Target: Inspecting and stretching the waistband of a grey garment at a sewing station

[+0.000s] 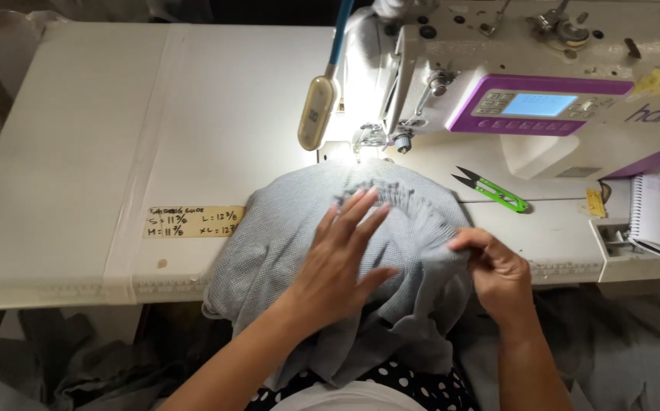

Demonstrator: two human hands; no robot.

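A person is sitting at a white bench [79, 152] with a sewing machine [528, 84]. Grey fabric [284, 236] is lying bunched below the machine's needle and hanging over the bench's near edge. The left hand [337, 262] is pressing flat on the fabric, fingers spread. The right hand [497, 270] is pinching a fold at the fabric's right edge. Green thread snips [493, 190] are lying just beyond.

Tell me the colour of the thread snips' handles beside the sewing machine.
Bright green, with black blades; the snips show clearly in the head view, lying right of the grey fabric.
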